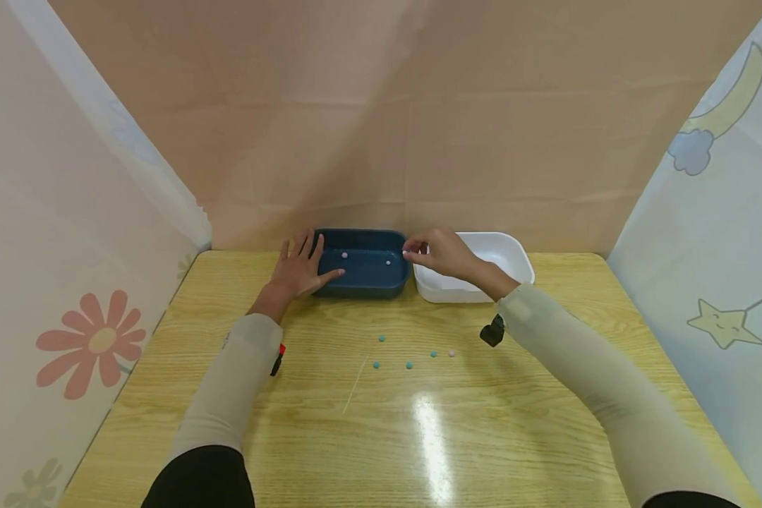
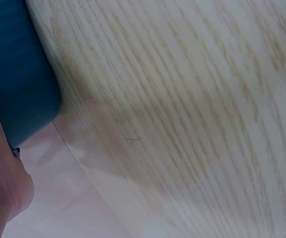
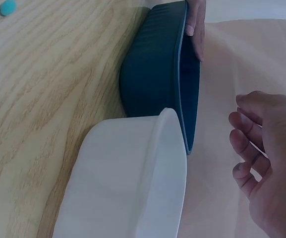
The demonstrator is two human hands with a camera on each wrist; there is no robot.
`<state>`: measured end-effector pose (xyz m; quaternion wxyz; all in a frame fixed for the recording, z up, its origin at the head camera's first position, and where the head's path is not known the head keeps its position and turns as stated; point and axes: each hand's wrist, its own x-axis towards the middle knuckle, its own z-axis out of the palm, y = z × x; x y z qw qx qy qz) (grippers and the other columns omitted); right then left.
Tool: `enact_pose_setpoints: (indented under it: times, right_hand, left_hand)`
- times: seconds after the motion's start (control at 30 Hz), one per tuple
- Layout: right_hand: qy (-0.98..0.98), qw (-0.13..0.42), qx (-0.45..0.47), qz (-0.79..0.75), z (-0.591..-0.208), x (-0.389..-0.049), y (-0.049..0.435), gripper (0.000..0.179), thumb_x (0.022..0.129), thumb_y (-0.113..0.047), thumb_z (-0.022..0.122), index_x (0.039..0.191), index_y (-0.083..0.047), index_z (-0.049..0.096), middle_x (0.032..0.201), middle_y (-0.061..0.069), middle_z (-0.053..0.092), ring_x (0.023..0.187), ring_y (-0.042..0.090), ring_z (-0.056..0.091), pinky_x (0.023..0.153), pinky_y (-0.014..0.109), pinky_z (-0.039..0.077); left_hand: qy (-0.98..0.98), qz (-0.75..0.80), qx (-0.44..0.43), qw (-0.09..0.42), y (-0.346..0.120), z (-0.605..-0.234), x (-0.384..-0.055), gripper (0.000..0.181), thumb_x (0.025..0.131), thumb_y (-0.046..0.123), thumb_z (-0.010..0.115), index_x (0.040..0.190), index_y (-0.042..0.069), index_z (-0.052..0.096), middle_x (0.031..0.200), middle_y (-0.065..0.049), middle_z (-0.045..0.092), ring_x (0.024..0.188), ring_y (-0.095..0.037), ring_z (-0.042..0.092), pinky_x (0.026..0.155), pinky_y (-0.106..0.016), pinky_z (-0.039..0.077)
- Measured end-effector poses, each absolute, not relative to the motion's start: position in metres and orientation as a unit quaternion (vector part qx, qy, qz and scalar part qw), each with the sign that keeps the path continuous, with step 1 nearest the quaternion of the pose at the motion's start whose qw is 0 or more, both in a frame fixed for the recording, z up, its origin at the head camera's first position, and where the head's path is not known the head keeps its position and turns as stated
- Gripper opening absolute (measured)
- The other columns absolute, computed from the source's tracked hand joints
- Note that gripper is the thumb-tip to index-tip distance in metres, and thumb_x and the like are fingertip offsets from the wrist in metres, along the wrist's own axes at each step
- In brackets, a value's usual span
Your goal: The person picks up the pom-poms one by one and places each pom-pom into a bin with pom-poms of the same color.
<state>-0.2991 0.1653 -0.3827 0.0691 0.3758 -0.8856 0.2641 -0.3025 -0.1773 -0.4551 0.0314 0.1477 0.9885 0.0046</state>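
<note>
Small beads [image 1: 409, 365] lie nearest you on the table [image 1: 305, 437], low centre in the head view: four blue, one pink. Beyond, right of centre, sits the white tray [image 1: 454, 295], just beside the blue tray [image 1: 362, 292] at mid-frame. Above their neighbouring rims, your right hand [image 1: 444, 254] pinches what looks like a pale bead [image 1: 404, 252], a fingertip grip probably suiting its smallness. Your left hand [image 1: 297, 271], fingers spread, rests on the blue tray's left rim, likely steadying it; two pale beads [image 1: 345, 255] lie inside.
</note>
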Motion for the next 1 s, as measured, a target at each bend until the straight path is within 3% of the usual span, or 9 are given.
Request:
enact_pose_setpoints:
  times: [0.43,1.0]
  right_hand:
    - [-0.902,0.057,0.332,0.270,-0.392,-0.321,0.159,0.014,0.096,-0.015,0.079,0.100,-0.002,0.082,0.086,0.007,0.079,0.077,0.022,0.071,0.072,0.038,0.056]
    - [-0.916,0.056,0.296,0.264,-0.406,-0.339,0.152,0.013,0.095,-0.013,0.078,0.100,-0.002,0.082,0.089,0.011,0.079,0.082,0.026,0.074,0.075,0.043,0.058]
  left_hand:
    - [0.988,0.002,0.150,0.039,-0.178,-0.457,-0.305,0.106,0.101,0.082,0.030,0.171,0.010,-0.003,0.177,-0.016,-0.011,0.165,-0.034,-0.007,0.129,-0.063,-0.002]
    - [0.989,-0.002,0.142,0.041,-0.175,-0.456,-0.305,0.105,0.101,0.081,0.032,0.171,0.011,-0.004,0.177,-0.016,-0.010,0.165,-0.033,-0.007,0.129,-0.062,-0.001]
